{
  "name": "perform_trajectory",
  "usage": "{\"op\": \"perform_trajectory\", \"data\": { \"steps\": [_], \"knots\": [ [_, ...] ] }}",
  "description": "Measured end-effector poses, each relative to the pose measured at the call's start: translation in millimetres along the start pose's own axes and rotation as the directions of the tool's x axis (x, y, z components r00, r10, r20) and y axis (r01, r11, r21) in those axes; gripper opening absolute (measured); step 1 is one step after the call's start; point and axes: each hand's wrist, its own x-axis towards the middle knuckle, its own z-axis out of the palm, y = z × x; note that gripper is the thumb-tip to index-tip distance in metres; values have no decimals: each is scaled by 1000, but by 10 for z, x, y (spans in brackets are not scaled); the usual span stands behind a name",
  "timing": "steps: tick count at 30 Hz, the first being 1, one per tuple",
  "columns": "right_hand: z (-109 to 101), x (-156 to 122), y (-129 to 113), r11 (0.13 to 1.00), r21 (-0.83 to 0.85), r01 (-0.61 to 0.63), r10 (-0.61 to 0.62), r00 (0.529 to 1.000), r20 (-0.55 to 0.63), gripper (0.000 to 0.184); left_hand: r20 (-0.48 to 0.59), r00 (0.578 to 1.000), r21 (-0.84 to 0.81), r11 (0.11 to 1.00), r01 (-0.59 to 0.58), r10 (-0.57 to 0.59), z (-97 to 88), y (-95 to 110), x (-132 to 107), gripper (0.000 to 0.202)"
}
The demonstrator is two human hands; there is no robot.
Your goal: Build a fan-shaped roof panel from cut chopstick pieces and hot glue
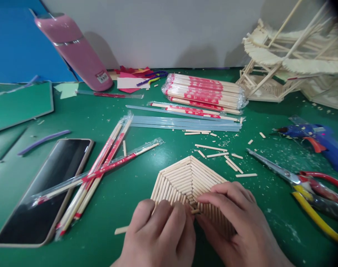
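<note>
A many-sided piece built from short wooden sticks [177,176] lies on the green table, its stick rows narrowing toward the middle. My left hand [160,233] is closed over its near left part, fingers curled and fingertips hidden. From beneath that hand a loose wooden stick [121,230] pokes out to the left. My right hand [235,218] curves round the right side, with the index fingertip near the centre and the thumb at the near edge. Between the two hands' fingertips a short stick piece [195,211] shows. The near part of the build is covered by my hands.
Cut stick bits [210,147] lie behind the build. Red-and-yellow-handled pliers [299,180] and a blue glue gun [319,137] are at right. Wrapped chopsticks [102,167] cross a phone [46,193] at left. Farther back are glue sticks [185,123], a chopstick bundle [204,92] and a pink bottle [76,52].
</note>
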Motion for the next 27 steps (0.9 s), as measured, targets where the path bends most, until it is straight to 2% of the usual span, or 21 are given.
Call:
{"op": "perform_trajectory", "data": {
  "steps": [7, 15, 27],
  "knots": [
    [5, 4, 9, 1000, 14, -1, 1, 1000, 18, 28, -17, 1000, 3, 1000, 19, -19, 35, -7, -12, 25],
    [17, 1, 9, 1000, 15, -27, 27, 999, 34, 29, -6, 1000, 26, 999, -22, 22, 46, -1, -48, 18],
    [13, 19, 8, 999, 27, -35, 35, 999, 15, 27, -35, 997, 47, 997, -63, 65, 50, -14, -29, 20]
  ]
}}
